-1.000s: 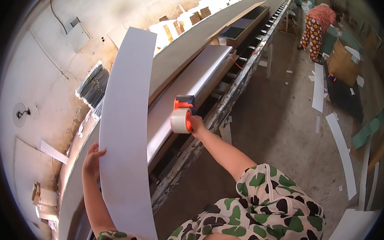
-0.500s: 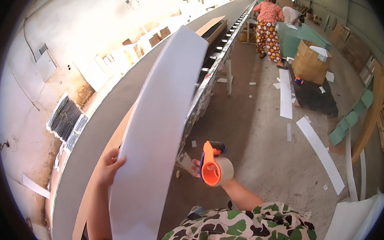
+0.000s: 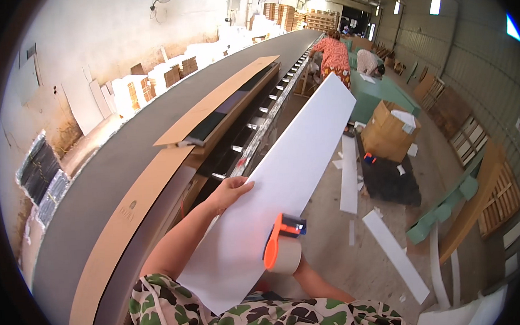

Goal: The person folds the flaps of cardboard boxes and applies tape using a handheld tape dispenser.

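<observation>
Holding: I have the long white foam sheet (image 3: 284,185) lifted off the work line, slanting up and away from me toward the right of the conveyor (image 3: 153,138), so its near end sits just above my lap and its far end hangs over the floor.
Left hand: my left hand (image 3: 231,191) lies on the sheet's left edge, fingers together and flat on top, thumb out of sight; I judge it steadies the floppy length so it does not sag or twist.
Right hand: my right hand (image 3: 298,266) is mostly hidden under the orange tape dispenser (image 3: 282,249), fingers clamped round its handle as far as I can tell; the tan roll presses against the sheet's right edge, so this hand props the sheet as well as keeping the tool ready.
Foam sheet, place: right of the conveyor and just beside its roller rail, clear of the belt, not resting on anything I can see.
Cardboard: a long brown cardboard sleeve (image 3: 221,100) lies on the conveyor with its flap up and a dark panel inside; a second cardboard strip (image 3: 128,222) lies nearer me along the belt.
Floor: white foam offcuts (image 3: 394,255) lie to the right of the conveyor, well apart from my hands, beside an open brown carton (image 3: 387,129).
Others: two people bend over a green table at the conveyor's far end.
</observation>
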{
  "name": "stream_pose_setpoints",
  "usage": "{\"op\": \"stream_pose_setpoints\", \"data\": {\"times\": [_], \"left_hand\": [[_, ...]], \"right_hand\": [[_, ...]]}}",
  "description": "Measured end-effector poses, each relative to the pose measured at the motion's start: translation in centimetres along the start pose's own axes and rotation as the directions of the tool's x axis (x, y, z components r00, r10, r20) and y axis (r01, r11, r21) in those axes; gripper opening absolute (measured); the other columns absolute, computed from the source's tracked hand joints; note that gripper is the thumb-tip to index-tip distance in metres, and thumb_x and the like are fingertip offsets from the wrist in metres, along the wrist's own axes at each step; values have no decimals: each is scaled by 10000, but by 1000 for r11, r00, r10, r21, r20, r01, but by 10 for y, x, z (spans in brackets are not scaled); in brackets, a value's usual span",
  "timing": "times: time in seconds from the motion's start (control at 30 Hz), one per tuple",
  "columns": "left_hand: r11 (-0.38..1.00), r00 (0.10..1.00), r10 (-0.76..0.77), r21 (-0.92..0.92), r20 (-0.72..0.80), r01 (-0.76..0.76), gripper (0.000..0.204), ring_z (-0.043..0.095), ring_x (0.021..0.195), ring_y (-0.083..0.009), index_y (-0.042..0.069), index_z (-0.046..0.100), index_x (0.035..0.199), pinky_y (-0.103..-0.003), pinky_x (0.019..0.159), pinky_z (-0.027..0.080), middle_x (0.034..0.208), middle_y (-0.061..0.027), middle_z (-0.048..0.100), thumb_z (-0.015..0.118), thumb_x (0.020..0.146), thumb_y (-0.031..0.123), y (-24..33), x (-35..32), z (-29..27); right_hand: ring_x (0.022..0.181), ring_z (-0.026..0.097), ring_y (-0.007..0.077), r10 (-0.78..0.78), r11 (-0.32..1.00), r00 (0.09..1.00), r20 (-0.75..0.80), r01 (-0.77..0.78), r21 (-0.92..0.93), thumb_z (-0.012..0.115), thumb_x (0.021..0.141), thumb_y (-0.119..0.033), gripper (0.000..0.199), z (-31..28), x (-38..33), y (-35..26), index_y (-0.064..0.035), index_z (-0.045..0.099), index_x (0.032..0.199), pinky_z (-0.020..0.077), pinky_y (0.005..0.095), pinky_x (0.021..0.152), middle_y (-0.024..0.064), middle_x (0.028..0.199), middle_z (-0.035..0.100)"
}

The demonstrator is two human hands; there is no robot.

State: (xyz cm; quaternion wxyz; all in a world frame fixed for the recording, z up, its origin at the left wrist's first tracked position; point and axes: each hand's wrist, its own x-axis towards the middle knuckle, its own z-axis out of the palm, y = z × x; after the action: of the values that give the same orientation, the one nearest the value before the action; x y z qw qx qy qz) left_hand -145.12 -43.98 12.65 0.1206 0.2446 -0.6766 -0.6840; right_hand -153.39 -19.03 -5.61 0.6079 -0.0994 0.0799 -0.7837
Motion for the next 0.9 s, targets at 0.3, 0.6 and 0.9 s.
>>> {"op": "stream_pose_setpoints", "data": {"times": [0.3, 0.6, 0.9], "left_hand": [[434, 727, 597, 899, -341, 65, 234, 429, 1265, -409, 109, 719, 963, -450, 1029, 389, 1382, -222, 455, 707, 792, 268, -10, 169, -155], [-55, 860, 315, 897, -400, 438, 236, 234, 1407, -376, 164, 667, 1022, -600, 1069, 262, 1552, -141, 221, 631, 839, 308, -35, 219, -244], [68, 580, 655, 803, -483, 592, 311, 592, 1046, -310, 102, 677, 977, -416, 828, 474, 1229, -114, 598, 549, 732, -40, 33, 194, -302]], "right_hand": [[1077, 622, 245, -369, 900, 852, -373, 226, -373, 345, 995, -329, 406, -16, 153, -156, -91, 530, 1266, 533, 443, 894, 78, 1183, 623], [916, 661, 235, -263, 912, 895, -361, 108, -396, 420, 949, -234, 301, -50, 416, -240, -51, 615, 1088, 548, 403, 779, 81, 1026, 657], [911, 656, 228, -271, 855, 855, -442, 3, -518, 575, 875, -187, 279, -74, 661, -331, -22, 608, 1098, 527, 381, 773, 92, 1014, 662]]}}
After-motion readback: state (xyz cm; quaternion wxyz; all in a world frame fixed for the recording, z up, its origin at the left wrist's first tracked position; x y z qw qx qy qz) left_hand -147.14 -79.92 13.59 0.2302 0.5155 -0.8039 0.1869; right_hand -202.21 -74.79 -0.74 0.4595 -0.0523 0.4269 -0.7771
